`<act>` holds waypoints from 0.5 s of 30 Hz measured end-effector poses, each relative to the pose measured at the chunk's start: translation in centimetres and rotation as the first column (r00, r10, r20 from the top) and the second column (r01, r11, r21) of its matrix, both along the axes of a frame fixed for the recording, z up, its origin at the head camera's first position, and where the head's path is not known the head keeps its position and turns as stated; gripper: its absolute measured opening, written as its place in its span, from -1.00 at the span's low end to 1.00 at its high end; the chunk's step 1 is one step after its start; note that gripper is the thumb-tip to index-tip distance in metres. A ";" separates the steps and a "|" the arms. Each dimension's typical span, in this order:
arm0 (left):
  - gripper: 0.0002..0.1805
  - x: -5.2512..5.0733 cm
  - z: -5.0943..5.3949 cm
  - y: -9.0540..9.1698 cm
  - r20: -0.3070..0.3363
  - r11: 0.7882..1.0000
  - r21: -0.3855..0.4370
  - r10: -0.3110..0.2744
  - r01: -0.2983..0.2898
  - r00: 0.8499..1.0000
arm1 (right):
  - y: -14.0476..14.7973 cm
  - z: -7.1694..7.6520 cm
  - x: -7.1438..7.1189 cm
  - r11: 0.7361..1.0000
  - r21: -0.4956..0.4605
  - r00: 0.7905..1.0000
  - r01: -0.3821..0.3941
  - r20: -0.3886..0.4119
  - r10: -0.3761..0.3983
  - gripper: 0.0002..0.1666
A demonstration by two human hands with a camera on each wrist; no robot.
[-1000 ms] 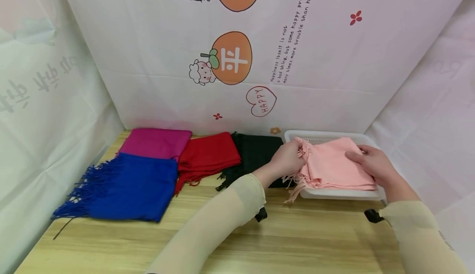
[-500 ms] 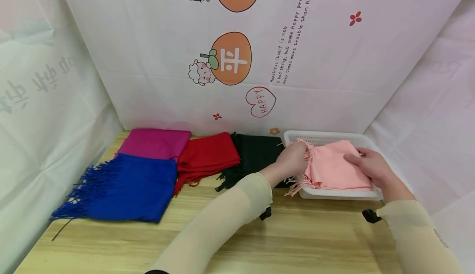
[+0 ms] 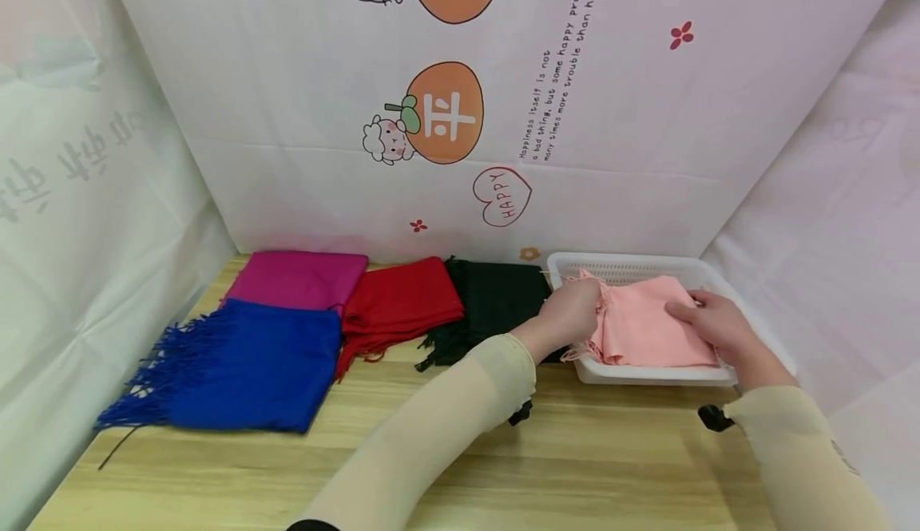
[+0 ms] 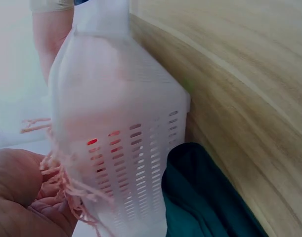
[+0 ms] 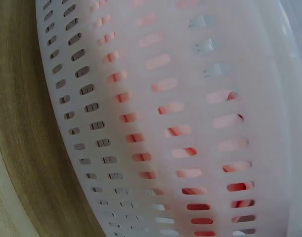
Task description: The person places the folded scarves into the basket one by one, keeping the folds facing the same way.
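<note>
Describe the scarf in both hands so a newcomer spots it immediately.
On the wooden table, at the back right, stands a white perforated basket. In it, the left hand and right hand hold a folded pink scarf. Its pale shade sets it apart from the dark green scarf beside the basket.

Matt cloth forms the pink scarf [image 3: 654,323] and, near the left edge of the wood-grained desk [image 3: 611,475], the fringed blue scarf [image 3: 255,367]; the basket [image 3: 661,378] is smooth plastic with a faint sheen.

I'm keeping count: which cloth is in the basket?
The pink cloth, gripped by the left hand and right hand; the magenta, blue, red and dark green ones lie on the table.
</note>
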State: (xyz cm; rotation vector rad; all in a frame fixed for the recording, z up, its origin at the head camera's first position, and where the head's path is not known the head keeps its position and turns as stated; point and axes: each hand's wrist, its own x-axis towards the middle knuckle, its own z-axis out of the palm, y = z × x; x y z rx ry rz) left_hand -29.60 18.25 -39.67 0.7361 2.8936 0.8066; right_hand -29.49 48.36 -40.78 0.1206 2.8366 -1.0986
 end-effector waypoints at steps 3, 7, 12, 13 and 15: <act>-0.81 0.2 -0.2 0.1 -0.069 1.000 -0.021 -0.022 0.020 0.997 | 0.2 -0.2 0.0 1.000 0.011 1.000 0.005 -0.001 -0.005 0.08; -0.80 0.4 -0.3 0.2 -0.128 0.998 -0.057 -0.041 0.034 0.991 | 0.4 -0.4 0.0 1.000 0.021 1.000 0.007 0.000 -0.007 0.09; -0.84 0.5 -0.3 0.6 -0.151 0.990 -0.137 -0.045 0.024 0.988 | 0.6 -0.5 -0.1 0.999 0.033 1.000 0.005 0.004 -0.005 0.08; -0.85 0.5 -0.4 0.7 -0.151 0.989 -0.147 -0.045 0.022 0.987 | 0.6 -0.5 -0.1 0.999 0.036 1.000 0.004 0.006 -0.004 0.08; -0.85 0.4 -0.4 0.8 -0.157 0.986 -0.163 -0.049 0.023 0.986 | 0.6 -0.4 -0.1 0.999 0.037 1.000 0.003 0.009 -0.003 0.08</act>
